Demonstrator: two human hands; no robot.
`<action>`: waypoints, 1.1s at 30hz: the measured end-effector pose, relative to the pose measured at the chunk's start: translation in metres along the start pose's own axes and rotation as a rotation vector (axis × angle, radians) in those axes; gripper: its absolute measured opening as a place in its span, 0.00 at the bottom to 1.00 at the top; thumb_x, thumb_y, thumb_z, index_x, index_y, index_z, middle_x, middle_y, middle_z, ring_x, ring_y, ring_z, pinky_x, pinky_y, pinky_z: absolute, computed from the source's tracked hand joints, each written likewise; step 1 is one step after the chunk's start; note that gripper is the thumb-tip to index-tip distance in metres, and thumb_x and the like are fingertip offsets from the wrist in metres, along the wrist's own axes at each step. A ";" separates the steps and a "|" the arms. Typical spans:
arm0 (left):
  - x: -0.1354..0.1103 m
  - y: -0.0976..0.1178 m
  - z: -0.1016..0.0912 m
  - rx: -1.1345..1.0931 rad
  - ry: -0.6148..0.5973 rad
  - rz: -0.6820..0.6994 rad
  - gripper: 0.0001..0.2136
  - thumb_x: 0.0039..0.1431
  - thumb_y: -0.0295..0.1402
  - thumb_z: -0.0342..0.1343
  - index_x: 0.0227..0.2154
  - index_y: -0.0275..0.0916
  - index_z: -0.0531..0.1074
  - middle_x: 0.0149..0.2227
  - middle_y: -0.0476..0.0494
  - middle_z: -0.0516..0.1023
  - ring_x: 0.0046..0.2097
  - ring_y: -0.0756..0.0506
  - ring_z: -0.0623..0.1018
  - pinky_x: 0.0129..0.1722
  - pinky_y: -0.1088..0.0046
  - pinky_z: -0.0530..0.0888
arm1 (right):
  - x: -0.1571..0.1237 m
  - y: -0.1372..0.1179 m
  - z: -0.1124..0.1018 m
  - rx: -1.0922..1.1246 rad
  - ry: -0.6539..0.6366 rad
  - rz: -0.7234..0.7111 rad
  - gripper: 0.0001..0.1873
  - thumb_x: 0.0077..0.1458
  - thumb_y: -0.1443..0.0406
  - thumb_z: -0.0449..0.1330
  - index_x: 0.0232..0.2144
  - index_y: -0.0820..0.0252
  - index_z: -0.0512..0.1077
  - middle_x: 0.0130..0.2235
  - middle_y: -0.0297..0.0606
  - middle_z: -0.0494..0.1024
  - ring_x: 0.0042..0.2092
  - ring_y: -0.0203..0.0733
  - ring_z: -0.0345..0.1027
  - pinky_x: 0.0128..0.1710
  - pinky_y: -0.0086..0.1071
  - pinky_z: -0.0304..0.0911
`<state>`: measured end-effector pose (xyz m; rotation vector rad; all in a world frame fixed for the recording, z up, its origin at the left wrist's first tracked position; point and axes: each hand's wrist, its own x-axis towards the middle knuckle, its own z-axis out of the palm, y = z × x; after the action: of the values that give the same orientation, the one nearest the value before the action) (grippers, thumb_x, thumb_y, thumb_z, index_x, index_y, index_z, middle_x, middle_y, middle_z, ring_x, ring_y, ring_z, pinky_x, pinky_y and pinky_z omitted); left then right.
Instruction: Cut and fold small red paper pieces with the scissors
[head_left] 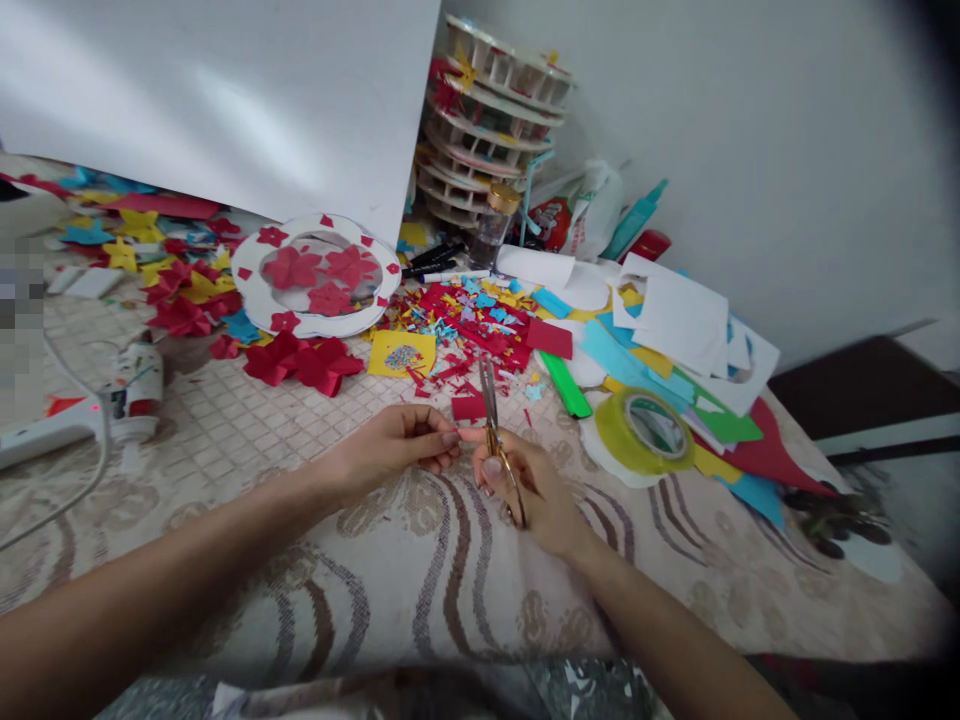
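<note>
My right hand [541, 490] is closed around the gold handles of a pair of scissors [490, 400], whose blades point away from me over the table. Close beside it, my left hand [409, 440] pinches thumb and fingers together near the right fingertips. Whatever is in that pinch is too small to make out. Just beyond the hands lies a small red paper piece [469, 407]. A yellow paper square [402, 353] with a speckled patch and red paper flowers [328, 366] lie past my left hand.
A white scalloped ring [244, 270] with red pieces stands behind the flowers. Tiny paper scraps [480, 312] cover the middle back. At right are a yellow tape roll [626, 440] and coloured paper strips [611, 350]. A glue gun [139, 390] and cable lie left; a tiered rack [487, 125] stands behind.
</note>
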<state>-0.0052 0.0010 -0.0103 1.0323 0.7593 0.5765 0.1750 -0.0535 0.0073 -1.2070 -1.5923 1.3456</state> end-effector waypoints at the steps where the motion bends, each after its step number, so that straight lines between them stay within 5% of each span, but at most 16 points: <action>1: 0.000 0.001 0.000 0.004 0.007 0.005 0.08 0.51 0.34 0.60 0.27 0.34 0.70 0.26 0.50 0.74 0.27 0.54 0.70 0.30 0.78 0.66 | 0.000 0.000 -0.001 -0.015 -0.008 0.000 0.24 0.55 0.49 0.53 0.43 0.63 0.68 0.27 0.32 0.64 0.26 0.32 0.55 0.26 0.28 0.55; 6: -0.001 0.004 -0.002 -0.091 0.057 -0.003 0.08 0.48 0.33 0.62 0.27 0.34 0.69 0.26 0.50 0.74 0.27 0.54 0.71 0.30 0.78 0.67 | 0.000 0.003 -0.014 -0.067 -0.014 0.006 0.22 0.57 0.50 0.49 0.40 0.62 0.68 0.24 0.30 0.61 0.26 0.33 0.55 0.26 0.28 0.54; 17: 0.001 0.009 -0.008 -0.282 0.175 -0.044 0.03 0.50 0.25 0.59 0.27 0.34 0.69 0.25 0.48 0.75 0.25 0.55 0.72 0.26 0.81 0.68 | 0.000 0.005 -0.050 -0.257 -0.307 0.137 0.26 0.54 0.44 0.49 0.26 0.62 0.64 0.22 0.29 0.57 0.21 0.30 0.50 0.18 0.26 0.48; 27: 0.001 0.011 -0.008 -0.267 0.213 -0.093 0.04 0.55 0.23 0.54 0.26 0.33 0.69 0.28 0.44 0.77 0.27 0.53 0.76 0.30 0.80 0.72 | -0.001 0.015 -0.053 -0.311 -0.384 0.270 0.23 0.56 0.47 0.48 0.23 0.60 0.59 0.20 0.27 0.58 0.18 0.29 0.55 0.15 0.24 0.52; 33: 0.002 0.008 -0.009 -0.266 0.231 -0.099 0.04 0.53 0.23 0.56 0.25 0.33 0.69 0.24 0.47 0.75 0.26 0.54 0.75 0.29 0.80 0.72 | -0.001 0.014 -0.051 -0.407 -0.388 0.171 0.21 0.57 0.51 0.51 0.21 0.60 0.60 0.19 0.28 0.62 0.18 0.29 0.53 0.16 0.25 0.48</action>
<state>-0.0118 0.0111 -0.0061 0.6861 0.9042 0.6987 0.2257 -0.0384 0.0036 -1.4053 -2.1570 1.4745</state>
